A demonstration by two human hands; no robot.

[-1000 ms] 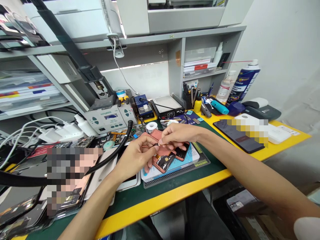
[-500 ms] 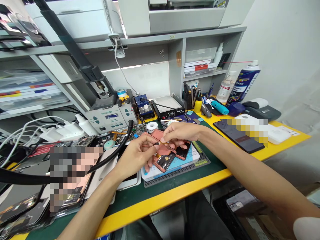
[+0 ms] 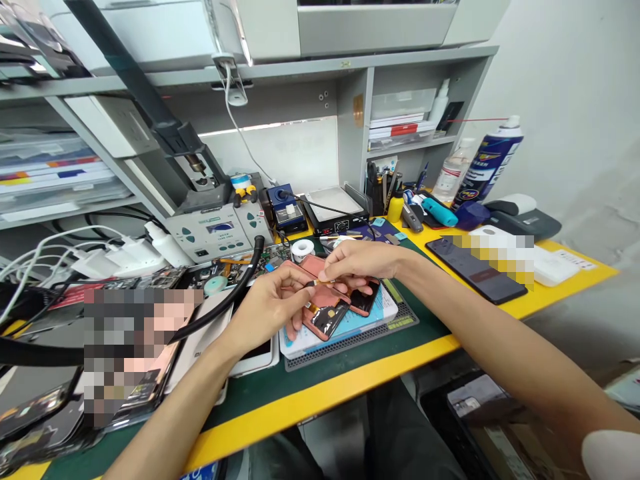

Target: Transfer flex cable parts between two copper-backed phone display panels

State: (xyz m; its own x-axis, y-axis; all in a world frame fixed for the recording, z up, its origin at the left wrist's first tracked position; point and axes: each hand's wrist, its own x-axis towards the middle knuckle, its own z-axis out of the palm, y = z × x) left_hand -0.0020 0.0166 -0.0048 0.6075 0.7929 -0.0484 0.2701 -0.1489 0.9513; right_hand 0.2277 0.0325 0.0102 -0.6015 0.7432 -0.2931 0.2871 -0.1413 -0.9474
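My left hand [image 3: 273, 301] is closed at the left side of a copper-coloured phone display panel [image 3: 327, 317]. Its thumb and index finger meet at a small orange flex cable, while other fingers curl under the panel's edge. From the right, my right hand [image 3: 357, 261] pinches at the same flex cable [image 3: 325, 281], thumb against index finger. A second copper-backed panel [image 3: 364, 301] shows a dark glossy end below my right fingers. Both panels are over a blue-and-white box [image 3: 387, 310], which rests on a grey perforated plate [image 3: 345, 340]. Fingers hide much of the cable.
Left of the hands lie a white phone [image 3: 255, 360], stacked phone parts and a black hose [image 3: 247, 280]. A solder spool [image 3: 303, 250] and circuit boards sit behind. To the right are a dark phone [image 3: 475, 267] and a blue spray can [image 3: 485, 163].
The camera view has shifted slightly. Both hands keep nearly the same pose at the panels and cable, with only tiny finger movement.
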